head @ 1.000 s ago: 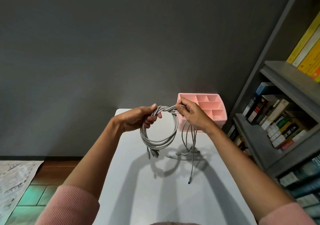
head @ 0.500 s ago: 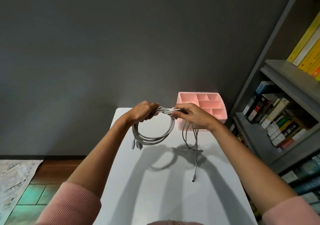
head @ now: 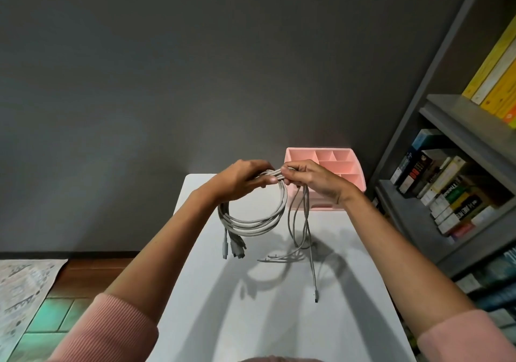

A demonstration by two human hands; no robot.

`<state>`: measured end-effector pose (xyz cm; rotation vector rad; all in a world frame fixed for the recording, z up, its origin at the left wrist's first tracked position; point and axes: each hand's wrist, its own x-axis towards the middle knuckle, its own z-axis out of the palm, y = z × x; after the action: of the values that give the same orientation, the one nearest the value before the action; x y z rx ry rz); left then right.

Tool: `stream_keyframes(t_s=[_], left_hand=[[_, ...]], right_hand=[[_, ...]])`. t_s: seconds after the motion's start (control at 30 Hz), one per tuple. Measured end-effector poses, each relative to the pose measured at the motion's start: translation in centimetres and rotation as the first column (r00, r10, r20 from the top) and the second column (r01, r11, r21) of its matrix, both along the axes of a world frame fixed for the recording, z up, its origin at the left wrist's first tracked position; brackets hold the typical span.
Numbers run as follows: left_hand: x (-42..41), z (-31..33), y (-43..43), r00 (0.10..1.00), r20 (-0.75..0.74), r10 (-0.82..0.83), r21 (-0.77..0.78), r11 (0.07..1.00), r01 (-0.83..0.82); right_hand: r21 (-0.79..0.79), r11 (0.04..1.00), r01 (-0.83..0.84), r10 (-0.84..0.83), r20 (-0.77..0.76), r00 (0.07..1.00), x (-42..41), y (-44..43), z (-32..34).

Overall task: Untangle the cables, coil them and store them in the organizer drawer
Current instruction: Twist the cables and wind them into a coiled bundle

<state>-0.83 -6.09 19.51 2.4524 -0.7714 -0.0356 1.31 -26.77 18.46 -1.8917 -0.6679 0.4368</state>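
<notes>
Both hands hold a bundle of grey cables [head: 259,223] above the white table [head: 268,319]. My left hand [head: 240,179] grips the top of a round coil that hangs below it, with plugs dangling at the coil's lower left. My right hand [head: 310,179] pinches the same strands just beside the left hand; loose cable ends [head: 305,239] drop from it onto the table, one plug lying at the front right. The pink organizer drawer [head: 354,177], divided into compartments, stands at the table's far right, partly behind my right hand.
A grey bookshelf [head: 446,183] filled with books stands close to the table's right side. A dark grey wall rises behind the table. To the left, wooden floor and a patterned rug [head: 25,286] lie below.
The two hands have come closer together at the top of the coil. The coil has swung slightly left and its plugs now hang at its lower left.
</notes>
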Motion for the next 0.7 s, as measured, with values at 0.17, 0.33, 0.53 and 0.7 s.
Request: stream_keyframes(t_s=[0.17, 0.33, 0.53, 0.7], left_hand=[[0.2, -0.5, -0.3, 0.958, 0.283, -0.050, 0.189, 0.982, -0.005], [0.6, -0.2, -0.9, 0.900, 0.427, -0.086, 0.259, 0.965, -0.031], [0.9, -0.8, 0.0, 0.884, 0.465, -0.042, 0.164, 0.986, -0.039], [1.0, 0.1, 0.7, 0.880, 0.461, 0.118, -0.089, 0.992, -0.086]], right_hand=[[0.066, 0.998, -0.011, 0.018, -0.118, 0.993, 0.1, -0.4, 0.0], [0.114, 0.990, 0.081, -0.065, -0.137, 0.988, 0.9, -1.1, -1.1], [0.205, 0.956, 0.208, -0.137, -0.312, 0.940, 1.4, -3.0, -3.4], [0.022, 0.900, 0.435, -0.411, -0.285, 0.866, 1.6, -4.5, -7.8]])
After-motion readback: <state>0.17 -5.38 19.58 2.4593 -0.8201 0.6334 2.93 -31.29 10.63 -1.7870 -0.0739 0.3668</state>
